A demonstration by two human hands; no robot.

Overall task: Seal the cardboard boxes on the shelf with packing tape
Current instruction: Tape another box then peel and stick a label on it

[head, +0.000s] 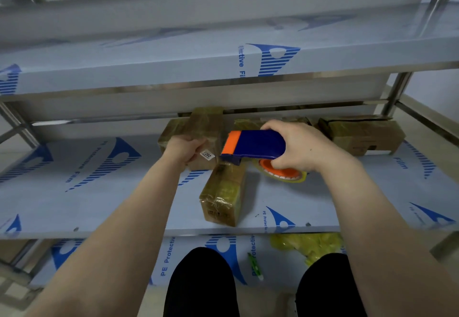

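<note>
Bracing hand: our left hand (pixel 185 149) has its grip curled over the near corner of the back box (pixel 198 128), right by the white label (pixel 207 155) — we judge it pins the carton so it cannot slide while tape is drawn
Taping hand: our right hand (pixel 300 146) wraps its grip round the blue body of the tape dispenser (pixel 253 144), fingers closed on it, the orange edge pointing at the held box
Tape roll: the roll (pixel 280 171) hangs below the right hand, orange hub showing, just above the shelf
Task boxes: at least three cartons sit on the middle shelf (pixel 99 192); the back box stands far in under the upper shelf, the front box (pixel 223 192) lies just before it nearer the edge, and the right box (pixel 365 135) is well apart at the far right
Wrapping: all three look glossy with tape; whether any seam is open we cannot tell
Step in hand: likely laying a strip on the back box, since the dispenser's edge sits just beside its near face — touching or not, we cannot say
Lower shelf: a yellow bag (pixel 308 244) and a small green object (pixel 255 264) lie below, out of the work
</note>
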